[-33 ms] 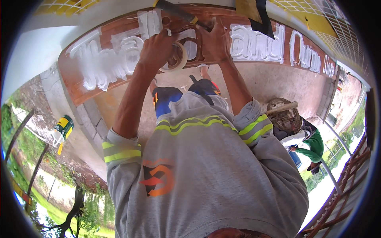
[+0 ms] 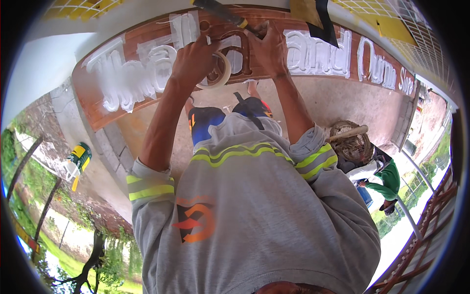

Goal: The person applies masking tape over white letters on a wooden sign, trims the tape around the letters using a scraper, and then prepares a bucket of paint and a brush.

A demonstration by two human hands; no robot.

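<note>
My left hand (image 2: 196, 59) is closed at a roll of pale tape (image 2: 223, 78), with a small white piece at its fingertips. My right hand (image 2: 267, 44) grips a dark tool with a yellow band (image 2: 220, 13), angled up to the left. Both hands are over a long brown wooden signboard (image 2: 88, 103) with carved lettering (image 2: 313, 51), largely smeared or filled with white. The middle letters under my hands show brown, with pale tape patches (image 2: 181, 27) around them. What the left fingertips pinch is too small to make out clearly.
A black-and-tan piece (image 2: 313, 22) overlaps the board's top. Yellow-backed mesh panels (image 2: 396, 32) line the upper edge. A green-and-yellow can (image 2: 78, 157) stands at left. At right are a dirty round container with a stick (image 2: 350, 142) and a person in green (image 2: 387, 181). My bare feet are below the board.
My right hand and the tool have shifted very slightly to the right. My left hand looks unmoved.
</note>
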